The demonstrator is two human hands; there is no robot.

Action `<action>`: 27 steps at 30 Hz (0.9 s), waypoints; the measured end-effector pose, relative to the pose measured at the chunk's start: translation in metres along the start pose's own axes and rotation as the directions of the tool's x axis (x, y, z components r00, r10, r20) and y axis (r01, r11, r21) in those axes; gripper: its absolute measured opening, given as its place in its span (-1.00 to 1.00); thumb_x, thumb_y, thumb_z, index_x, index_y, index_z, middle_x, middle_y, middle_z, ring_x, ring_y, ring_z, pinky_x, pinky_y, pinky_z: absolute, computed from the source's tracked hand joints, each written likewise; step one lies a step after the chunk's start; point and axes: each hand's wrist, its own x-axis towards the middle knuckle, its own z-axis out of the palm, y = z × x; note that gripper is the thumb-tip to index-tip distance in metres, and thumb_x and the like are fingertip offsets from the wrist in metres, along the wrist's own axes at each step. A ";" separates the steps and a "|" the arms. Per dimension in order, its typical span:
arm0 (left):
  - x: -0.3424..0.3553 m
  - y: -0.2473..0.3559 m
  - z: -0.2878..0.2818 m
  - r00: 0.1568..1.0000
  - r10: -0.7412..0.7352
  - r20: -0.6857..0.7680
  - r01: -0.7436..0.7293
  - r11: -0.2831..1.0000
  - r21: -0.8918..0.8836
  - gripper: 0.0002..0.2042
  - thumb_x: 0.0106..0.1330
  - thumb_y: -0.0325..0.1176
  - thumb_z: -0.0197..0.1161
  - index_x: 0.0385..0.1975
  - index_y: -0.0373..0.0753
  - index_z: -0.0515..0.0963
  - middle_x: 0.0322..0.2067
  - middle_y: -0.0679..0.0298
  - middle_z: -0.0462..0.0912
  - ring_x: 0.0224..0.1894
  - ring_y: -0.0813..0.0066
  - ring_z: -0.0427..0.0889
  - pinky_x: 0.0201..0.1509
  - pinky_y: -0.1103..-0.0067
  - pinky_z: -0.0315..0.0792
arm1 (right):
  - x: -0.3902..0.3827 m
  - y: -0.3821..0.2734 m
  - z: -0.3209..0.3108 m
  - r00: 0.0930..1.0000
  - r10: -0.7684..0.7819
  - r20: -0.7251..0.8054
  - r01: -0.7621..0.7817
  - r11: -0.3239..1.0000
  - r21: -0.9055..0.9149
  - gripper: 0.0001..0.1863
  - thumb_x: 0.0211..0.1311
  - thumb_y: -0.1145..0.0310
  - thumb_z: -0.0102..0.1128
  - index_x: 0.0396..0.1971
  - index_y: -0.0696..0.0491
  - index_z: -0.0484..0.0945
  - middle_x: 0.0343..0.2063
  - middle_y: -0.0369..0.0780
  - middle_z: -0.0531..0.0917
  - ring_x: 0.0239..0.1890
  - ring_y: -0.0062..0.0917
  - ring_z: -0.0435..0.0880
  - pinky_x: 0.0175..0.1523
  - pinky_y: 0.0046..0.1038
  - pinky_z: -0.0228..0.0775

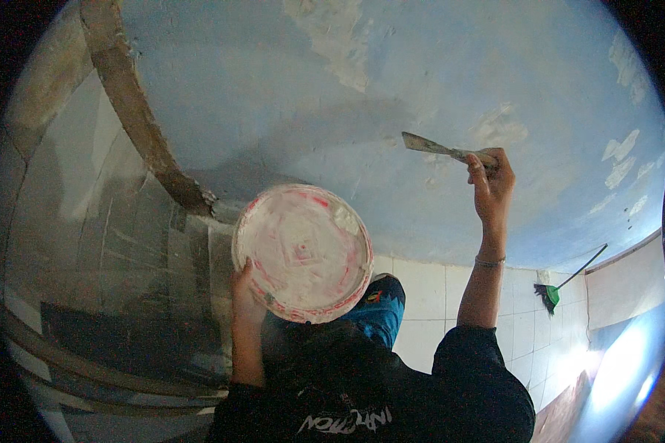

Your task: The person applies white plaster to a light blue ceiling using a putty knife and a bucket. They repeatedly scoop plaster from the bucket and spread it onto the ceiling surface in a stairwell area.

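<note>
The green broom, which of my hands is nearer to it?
Right. In the head view, your right hand, gripping the scraper, is up and to the left of the green broom; your left hand, holding the round lid, is much farther to its left.

A patchy blue wall [391, 59] meets a pale tiled floor [521, 332].

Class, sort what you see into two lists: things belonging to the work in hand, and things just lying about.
Work in hand:
- scraper, in the right hand
- pale-smeared round lid, held by the left hand
- patchy blue wall

Lying about:
- green broom, away from both hands
</note>
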 end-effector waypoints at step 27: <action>-0.005 0.003 0.004 0.998 0.055 -0.025 -0.054 0.998 0.031 -0.50 0.44 -0.13 0.24 0.25 -0.32 0.42 0.14 0.15 0.58 0.16 0.24 0.56 0.28 0.31 0.41 | 0.012 -0.033 -0.014 0.975 -0.213 -0.067 0.186 0.941 -0.281 -0.85 0.33 0.46 0.36 -0.25 0.13 0.53 -0.34 -0.11 0.81 -0.31 -0.51 0.81 -0.20 -0.45 0.60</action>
